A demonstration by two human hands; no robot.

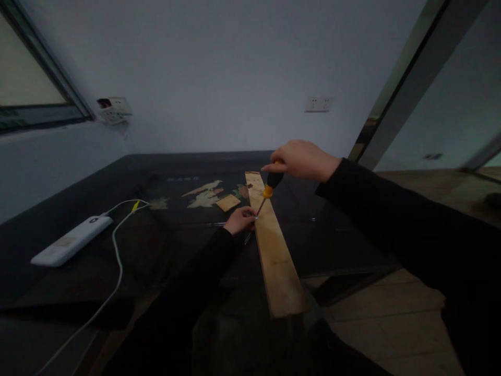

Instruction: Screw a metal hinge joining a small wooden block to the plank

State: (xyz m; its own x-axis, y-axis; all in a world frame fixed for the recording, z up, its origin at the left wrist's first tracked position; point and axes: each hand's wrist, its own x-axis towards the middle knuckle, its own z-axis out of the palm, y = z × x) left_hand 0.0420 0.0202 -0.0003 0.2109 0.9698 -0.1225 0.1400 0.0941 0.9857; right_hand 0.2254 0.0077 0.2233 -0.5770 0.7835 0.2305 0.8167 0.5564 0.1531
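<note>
My right hand [299, 159] is wrapped round the black and yellow handle of a screwdriver [267, 192], held above the board and tilted. Its shaft slants down to the left, and the tip meets a small shiny metal piece [256, 217] at the left edge of a long wooden board [278, 261]. Right at that spot, the fingers of my left hand [240, 219] are pinched together; what they grip is too small to name. The board lies lengthwise on the dark table, its near end sticking out past the front edge towards me.
A small square wood piece [228, 203] lies left of the board on the dark glossy table [188, 230]. Farther left is a white power bank [72, 241] with a white cable [119, 261] hanging off the front. Wall sockets [318, 104] are behind.
</note>
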